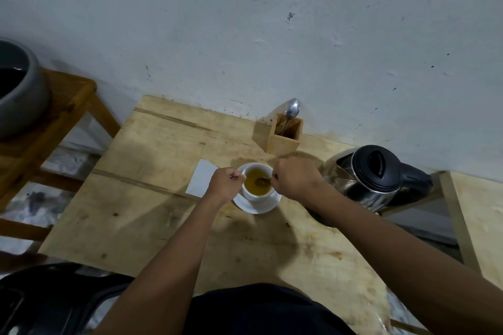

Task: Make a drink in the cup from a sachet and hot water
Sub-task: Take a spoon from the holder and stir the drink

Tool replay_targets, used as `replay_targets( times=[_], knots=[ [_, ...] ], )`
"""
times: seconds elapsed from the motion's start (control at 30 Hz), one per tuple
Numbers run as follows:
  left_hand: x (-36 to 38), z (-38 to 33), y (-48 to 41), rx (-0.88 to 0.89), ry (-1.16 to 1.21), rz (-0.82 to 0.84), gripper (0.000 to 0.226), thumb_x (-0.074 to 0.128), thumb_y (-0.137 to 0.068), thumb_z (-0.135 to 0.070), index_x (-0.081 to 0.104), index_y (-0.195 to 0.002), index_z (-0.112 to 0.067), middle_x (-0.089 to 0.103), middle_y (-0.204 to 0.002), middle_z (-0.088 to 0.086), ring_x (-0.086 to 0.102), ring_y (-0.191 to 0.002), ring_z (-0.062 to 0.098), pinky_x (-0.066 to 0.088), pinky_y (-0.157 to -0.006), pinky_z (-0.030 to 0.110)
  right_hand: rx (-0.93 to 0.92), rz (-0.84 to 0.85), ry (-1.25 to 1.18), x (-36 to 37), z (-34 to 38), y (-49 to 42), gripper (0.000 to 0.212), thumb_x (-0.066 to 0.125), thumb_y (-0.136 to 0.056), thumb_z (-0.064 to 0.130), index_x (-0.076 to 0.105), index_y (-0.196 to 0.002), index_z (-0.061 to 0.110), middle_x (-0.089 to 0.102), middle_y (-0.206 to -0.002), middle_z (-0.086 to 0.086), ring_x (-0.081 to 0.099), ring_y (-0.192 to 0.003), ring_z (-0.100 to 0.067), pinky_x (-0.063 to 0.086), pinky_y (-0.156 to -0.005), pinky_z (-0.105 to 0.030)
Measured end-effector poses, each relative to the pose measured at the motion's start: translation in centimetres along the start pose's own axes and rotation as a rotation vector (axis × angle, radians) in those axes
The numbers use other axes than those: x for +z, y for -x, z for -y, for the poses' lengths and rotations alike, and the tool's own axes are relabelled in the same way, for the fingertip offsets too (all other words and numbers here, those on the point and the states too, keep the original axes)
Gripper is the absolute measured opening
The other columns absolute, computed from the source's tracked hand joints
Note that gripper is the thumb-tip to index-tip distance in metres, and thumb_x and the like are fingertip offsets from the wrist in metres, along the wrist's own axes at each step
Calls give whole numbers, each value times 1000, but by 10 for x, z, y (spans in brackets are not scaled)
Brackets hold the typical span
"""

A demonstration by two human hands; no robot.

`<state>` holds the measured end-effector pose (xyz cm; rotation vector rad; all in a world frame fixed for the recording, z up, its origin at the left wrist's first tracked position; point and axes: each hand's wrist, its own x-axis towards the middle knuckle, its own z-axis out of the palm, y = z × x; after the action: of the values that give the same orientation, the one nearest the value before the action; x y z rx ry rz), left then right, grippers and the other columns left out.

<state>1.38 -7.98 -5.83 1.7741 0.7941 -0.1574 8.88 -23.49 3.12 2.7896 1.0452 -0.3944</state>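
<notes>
Both hands at the cup (257, 182), which sits on its saucer (257, 204) mid-table, just left of the kettle (373, 177). My right hand (295, 181) is closed in a pinch on the spoon (263, 181) handle, bowl dipped in the yellow-brown drink so I can stir. My left hand (226, 181) is curled shut at the cup's left rim, pinching something thin, maybe the cup handle or a tag; too small to tell. I judge it's there to steady the cup against the stirring.

White paper (201, 177), likely the sachet, lies flat just left of the saucer, partly under my left hand, parked out of the way. Kettle set aside right, lid shut, so pouring looks done. Wooden holder (280, 134) with a spare spoon (291, 110) stands far, by the wall, clear of my arms. Table (152, 220) stained around the saucer. Task near its end; stirring is the step in hand.
</notes>
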Motion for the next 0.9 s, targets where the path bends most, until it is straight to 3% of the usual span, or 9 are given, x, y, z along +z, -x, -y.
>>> replay_targets(
  times=[0.13,0.3,0.43,0.53,0.67,0.8,0.9],
  knots=[
    [0,-1,-1,-4,-17,4,17,61,-90,-23,67,-87,-7,60,-75,-1,58,-81,19,55,-87,42,-8,-19,-92,7,8,1,29,50,-94,32,66,-76,17,63,-71,-2,61,-61,-20,54,-56,-32],
    [-2,-2,0,-14,-12,22,16,61,-90,-23,66,-86,-9,60,-76,-1,58,-82,19,54,-88,43,16,-47,45,8,10,-2,26,46,-99,27,67,-87,18,64,-76,-2,56,-57,-19,39,-48,-27],
    [-2,-1,-1,-18,-14,27,16,62,-90,-25,65,-82,-11,59,-75,-1,58,-80,18,54,-88,43,46,-14,47,-2,6,2,21,46,-99,28,55,-83,16,51,-70,0,40,-50,-15,26,-43,-26],
    [-3,-2,0,-13,-17,25,14,61,-90,-23,65,-82,-12,60,-76,-1,59,-83,18,55,-88,42,61,8,-12,-3,6,5,27,53,-93,31,48,-71,17,45,-59,2,41,-48,-13,30,-45,-25],
    [-3,-2,0,-21,-15,18,13,61,-90,-20,67,-89,-9,61,-78,-1,59,-82,18,55,-89,41,73,0,-124,6,14,1,25,53,-92,33,63,-75,17,58,-65,0,56,-56,-18,43,-50,-26],
    [-3,-3,0,-28,-2,21,18,62,-89,-21,68,-93,-4,60,-76,-2,59,-81,18,55,-89,43,83,-28,-77,6,15,-1,26,47,-98,31,67,-89,17,67,-79,-3,59,-62,-21,43,-52,-28],
    [-3,-2,0,-29,-6,19,21,62,-89,-23,68,-93,-3,59,-75,-2,57,-78,16,54,-88,43,101,-29,-10,-1,11,1,22,48,-98,30,58,-85,15,61,-77,-2,54,-61,-22,36,-51,-29]
  ],
)
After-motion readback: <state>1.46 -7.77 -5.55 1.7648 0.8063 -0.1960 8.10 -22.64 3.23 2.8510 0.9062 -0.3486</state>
